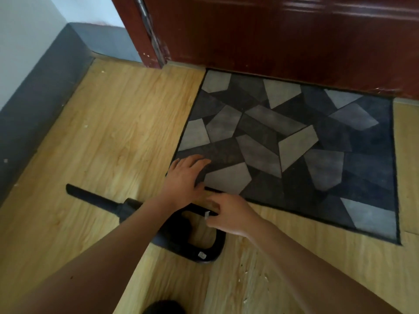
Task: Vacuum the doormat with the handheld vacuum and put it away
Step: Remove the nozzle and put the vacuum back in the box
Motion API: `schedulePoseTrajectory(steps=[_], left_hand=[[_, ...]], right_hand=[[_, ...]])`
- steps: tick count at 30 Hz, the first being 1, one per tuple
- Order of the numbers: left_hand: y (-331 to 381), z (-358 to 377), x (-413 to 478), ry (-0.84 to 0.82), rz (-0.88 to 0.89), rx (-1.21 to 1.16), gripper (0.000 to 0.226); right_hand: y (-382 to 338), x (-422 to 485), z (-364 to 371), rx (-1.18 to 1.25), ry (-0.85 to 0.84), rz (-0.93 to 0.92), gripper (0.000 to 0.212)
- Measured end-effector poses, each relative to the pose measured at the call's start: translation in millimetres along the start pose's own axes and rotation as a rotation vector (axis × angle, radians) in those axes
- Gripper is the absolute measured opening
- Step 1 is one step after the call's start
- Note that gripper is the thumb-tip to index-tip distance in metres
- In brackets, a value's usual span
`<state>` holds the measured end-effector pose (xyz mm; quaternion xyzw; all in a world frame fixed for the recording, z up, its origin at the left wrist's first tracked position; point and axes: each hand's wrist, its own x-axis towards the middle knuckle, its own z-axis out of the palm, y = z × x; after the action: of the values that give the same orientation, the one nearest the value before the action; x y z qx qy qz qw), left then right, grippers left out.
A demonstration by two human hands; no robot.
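With my left hand (186, 175) pressed flat on the doormat's (294, 141) near left corner and my right hand (229, 214) curled at the handheld vacuum (129, 206) on the floor (113, 132) beside it, hold unclear, I needed a tight grab and a still mat.

Light wood-plank floor (113, 132) carries a grey patchwork doormat (294, 143), a black handheld vacuum (127, 207) lying just beside its near-left corner, and pale crumbs (246, 273) scattered about
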<state>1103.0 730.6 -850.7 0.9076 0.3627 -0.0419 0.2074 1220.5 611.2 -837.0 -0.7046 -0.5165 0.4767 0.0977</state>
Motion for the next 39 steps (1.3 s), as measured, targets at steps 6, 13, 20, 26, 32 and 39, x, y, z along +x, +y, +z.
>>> schedulePoseTrajectory(steps=[6, 13, 20, 26, 32, 39], left_hand=[[-24, -8, -25, -0.097, -0.098, 0.061, 0.060], [-29, -6, -29, -0.118, -0.133, 0.026, 0.053], [-22, -17, -18, 0.003, -0.148, -0.108, 0.045], [-3, -88, -26, 0.268, -0.217, -0.200, 0.039], [59, -217, -74, 0.293, -0.297, -0.180, 0.038], [144, -403, -156, 0.327, -0.364, -0.157, 0.036]], right_hand=[[-4, 17, 31, -0.017, 0.029, 0.041, 0.024], [-11, 22, 44, 0.085, -0.018, 0.138, 0.025], [-23, 20, 37, 0.105, 0.053, 0.016, 0.017], [-46, -7, -23, 0.121, 0.153, -0.036, 0.018], [-121, -87, -117, 0.112, 0.240, -0.005, 0.018], [-251, -223, -237, 0.011, 0.270, -0.089, 0.023]])
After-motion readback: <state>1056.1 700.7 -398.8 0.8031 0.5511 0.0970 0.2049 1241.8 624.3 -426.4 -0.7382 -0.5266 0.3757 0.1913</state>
